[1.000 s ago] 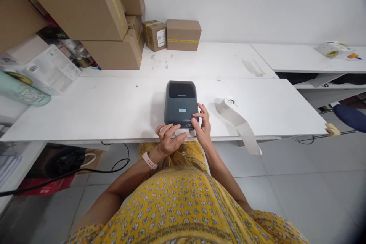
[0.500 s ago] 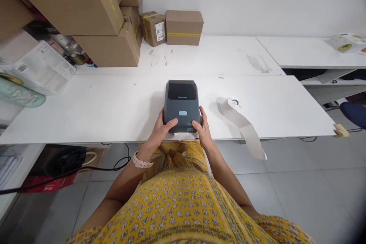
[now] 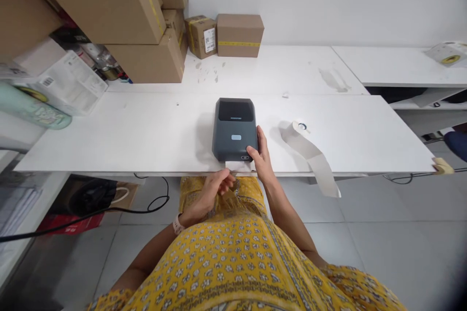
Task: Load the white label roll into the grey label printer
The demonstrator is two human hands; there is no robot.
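Beyond the left hand point(image 3: 211, 189), to its left: stack of large brown cardboard boxes point(image 3: 100, 7), white printed carton point(image 3: 71, 82), mint-green cylindrical bottle point(image 3: 40, 109). Straight beyond both hands, at the back: small brown cardboard cube-shaped box point(image 3: 199, 39) with white label, just beside rectangular brown cardboard box point(image 3: 240, 34) with yellow tape. Near the right hand point(image 3: 263, 158), to its right: white paper roll point(image 3: 310, 153), its curling tail over the front edge of the smooth white table point(image 3: 164, 131).

Dark grey box-shaped plastic printer point(image 3: 235, 129): on the table, between the hands and the back boxes; bevelled corners, glossy black top panel, pale rectangular inset. Right hand: gripping its front right corner, thumb above, fingers along side. Short white paper strip point(image 3: 239, 166): at the printer's front edge. Left hand: thumb at the strip's left corner, fingers curled; cannot tell whether pinched.
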